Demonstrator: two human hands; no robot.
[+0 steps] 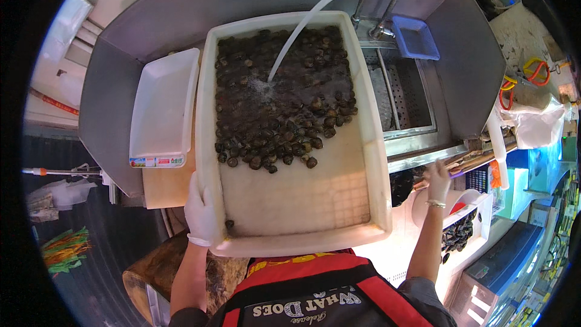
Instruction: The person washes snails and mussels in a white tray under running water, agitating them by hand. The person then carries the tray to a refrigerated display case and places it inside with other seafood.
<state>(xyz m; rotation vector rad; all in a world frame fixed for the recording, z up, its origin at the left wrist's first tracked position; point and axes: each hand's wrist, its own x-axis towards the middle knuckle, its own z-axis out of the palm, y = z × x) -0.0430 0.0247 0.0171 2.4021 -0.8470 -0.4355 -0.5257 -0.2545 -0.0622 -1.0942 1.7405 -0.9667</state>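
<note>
A large white plastic tub point(295, 209) lies before me, with many dark, round-shelled snails point(281, 141) at its far end. Water runs onto them from a whitish hose point(297, 32) on a metal tap. My left hand point(199, 215), in a white glove, holds the tub's left side near the front corner. Out to the right, my gloved right hand point(437, 181) is beside the sink's front edge, apart from the tub. A rod-like handle point(421, 185) shows by its fingers; whether they grip it is unclear. One snail point(229, 224) sits alone in the near left corner.
A white tray point(165, 109) stands left of the tub. To the right are a metal sink with a perforated insert point(408, 95) and a blue basket point(415, 38). Below my right hand stand a white bucket point(424, 209) and a tray of dark shellfish point(458, 236). Red-handled scissors point(506, 95) lie farther right.
</note>
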